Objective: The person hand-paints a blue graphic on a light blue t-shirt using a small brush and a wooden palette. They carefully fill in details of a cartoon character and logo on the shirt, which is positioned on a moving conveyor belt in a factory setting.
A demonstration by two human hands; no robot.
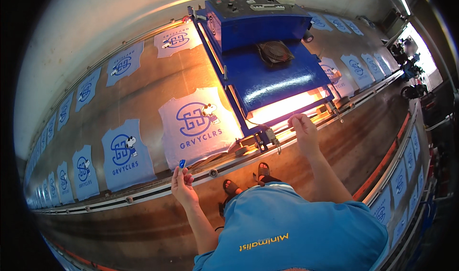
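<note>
My left hand (184, 185) is raised at the near edge of the long printing table, its thumb and fingers pinching a small shiny blue piece (182, 163) whose kind I cannot make out. Just beyond it lies a light shirt panel (193, 122) with a blue print and a cartoon dog. My right hand (305, 130) is closed in a pinch in front of the glowing near end of a blue heat-drying machine (282, 87). Whatever is between those fingertips, if anything, is too small to tell.
The machine straddles the table (138, 101) on rails (143, 194), with a fan (276, 52) on top. Printed panels (125, 151) lie in rows on both sides of it. Another table with panels (397, 185) stands at the right. Motorbikes (412, 75) are parked far right.
</note>
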